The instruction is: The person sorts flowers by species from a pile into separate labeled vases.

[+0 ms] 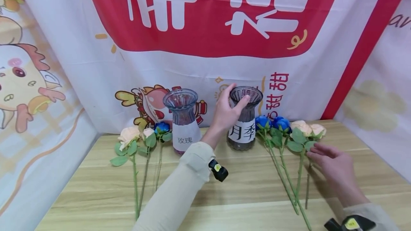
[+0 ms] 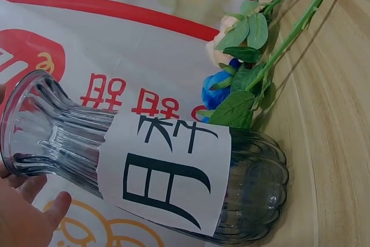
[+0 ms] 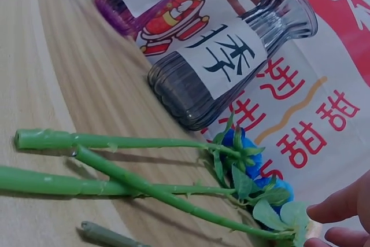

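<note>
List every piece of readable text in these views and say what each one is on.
"玫瑰": white label on the purple vase.
"月季": white label on the grey vase, whose neck the left hand holds.
"甜甜": red characters on the backdrop banner, right of the grey vase.
Large white characters on the banner's red panel: cut off, not readable.
Cursive letters at the far right edge: cut off, not readable.

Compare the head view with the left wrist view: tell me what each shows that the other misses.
Only the head view shows the purple vase with three flowers lying to its left, and the whole right hand resting on stems. Only the left wrist view shows the grey vase's ribbed base up close. Both show the left hand touching the grey vase near its neck, its paper label, and the blue roses beside it.
</note>
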